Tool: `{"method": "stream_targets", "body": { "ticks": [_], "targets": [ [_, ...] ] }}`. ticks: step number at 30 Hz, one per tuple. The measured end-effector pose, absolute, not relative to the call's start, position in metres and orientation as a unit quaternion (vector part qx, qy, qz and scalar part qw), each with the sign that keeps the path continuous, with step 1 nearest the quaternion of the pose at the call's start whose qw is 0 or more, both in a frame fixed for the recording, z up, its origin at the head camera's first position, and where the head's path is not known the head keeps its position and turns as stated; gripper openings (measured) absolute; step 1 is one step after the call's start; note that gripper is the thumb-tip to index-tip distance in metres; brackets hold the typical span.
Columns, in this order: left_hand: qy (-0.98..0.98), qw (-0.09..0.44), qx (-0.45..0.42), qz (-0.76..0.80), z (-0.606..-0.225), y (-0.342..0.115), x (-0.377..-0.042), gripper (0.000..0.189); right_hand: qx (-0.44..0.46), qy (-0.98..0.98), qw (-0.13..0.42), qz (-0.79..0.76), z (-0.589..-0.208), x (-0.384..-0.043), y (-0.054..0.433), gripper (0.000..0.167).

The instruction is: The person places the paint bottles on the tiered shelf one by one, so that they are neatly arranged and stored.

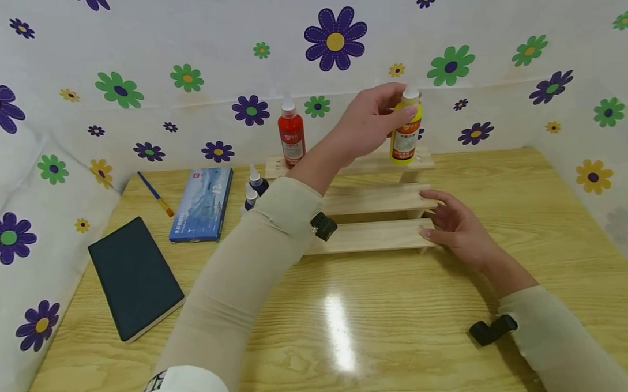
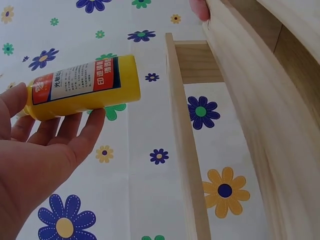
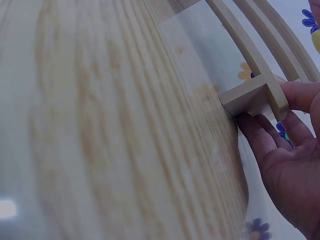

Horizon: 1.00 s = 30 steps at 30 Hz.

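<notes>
My left hand (image 1: 369, 120) grips a yellow paint bottle (image 1: 406, 136) near its white cap, above the right end of the top step. In the left wrist view, a gap separates the base of the yellow bottle (image 2: 82, 87) from the shelf edge (image 2: 185, 135). The three-step wooden rack (image 1: 367, 235) stands on the table. At its right end, my right hand (image 1: 459, 228) holds the lower steps, thumb on the lowest. The right wrist view has that hand (image 3: 295, 165) around the end of a plank (image 3: 260, 65). A red paint bottle (image 1: 292, 136) stands on the top step's left.
Two dark bottles with white caps (image 1: 256, 180) stand by the rack's left end, partly behind my left arm. Further left lie a blue box (image 1: 202, 205), a paintbrush (image 1: 156, 194) and a dark notebook (image 1: 136, 277). A flower-patterned sheet (image 1: 210, 44) hangs behind the wooden table (image 1: 402, 337).
</notes>
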<state>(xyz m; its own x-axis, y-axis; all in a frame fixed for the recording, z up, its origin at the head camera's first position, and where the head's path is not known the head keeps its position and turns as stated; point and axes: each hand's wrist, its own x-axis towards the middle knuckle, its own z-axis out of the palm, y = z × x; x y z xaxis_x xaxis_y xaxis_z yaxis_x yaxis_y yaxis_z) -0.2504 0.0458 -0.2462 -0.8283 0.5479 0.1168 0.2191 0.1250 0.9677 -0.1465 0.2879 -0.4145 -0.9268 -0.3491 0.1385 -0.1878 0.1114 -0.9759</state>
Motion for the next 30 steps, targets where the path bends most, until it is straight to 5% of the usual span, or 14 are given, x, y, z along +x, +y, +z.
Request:
{"method": "stream_targets", "body": {
  "ticks": [30],
  "targets": [
    [0.798, 0.129, 0.203, 0.553, -0.261, 0.072, -0.260, 0.058, -0.193, 0.710, 0.060, -0.674, -0.416, -0.147, 0.286, 0.070]
  ]
}}
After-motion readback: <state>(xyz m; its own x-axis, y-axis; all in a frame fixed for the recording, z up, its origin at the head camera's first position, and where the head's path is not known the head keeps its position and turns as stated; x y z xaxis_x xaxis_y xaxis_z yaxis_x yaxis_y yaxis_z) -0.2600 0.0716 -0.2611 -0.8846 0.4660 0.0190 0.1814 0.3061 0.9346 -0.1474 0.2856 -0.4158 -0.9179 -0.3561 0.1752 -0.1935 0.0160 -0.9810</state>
